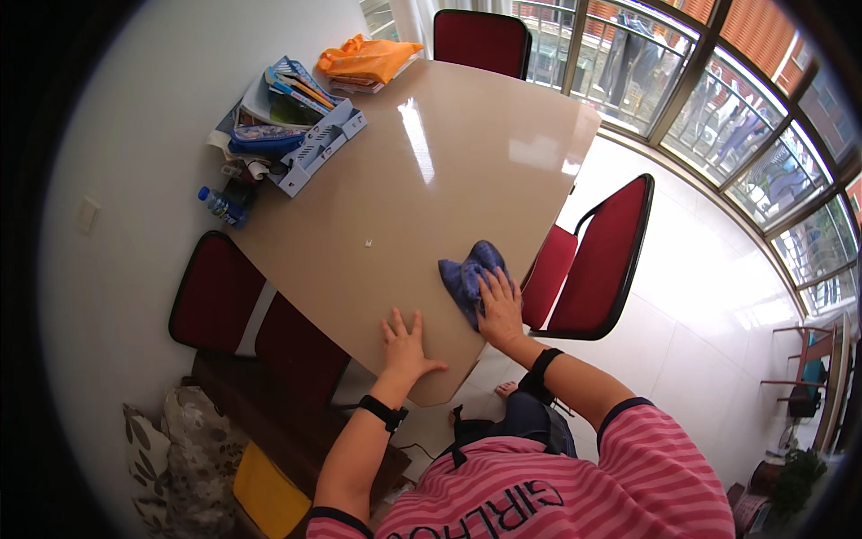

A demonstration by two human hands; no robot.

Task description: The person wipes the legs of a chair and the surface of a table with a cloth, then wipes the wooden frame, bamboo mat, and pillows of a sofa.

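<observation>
A crumpled blue cloth lies on the glossy beige tabletop, close to its right edge. My right hand rests on the cloth, its fingers spread over it and pressing it to the table. Near the table's close end, my left hand lies palm down with the fingers apart and nothing held. A small white scrap sits on the surface beyond my left hand.
Along the wall side stand a light-blue paper organizer, a blue pencil case and a plastic bottle. An orange bag lies at the far end. Red chairs flank the table on the right, left and far side.
</observation>
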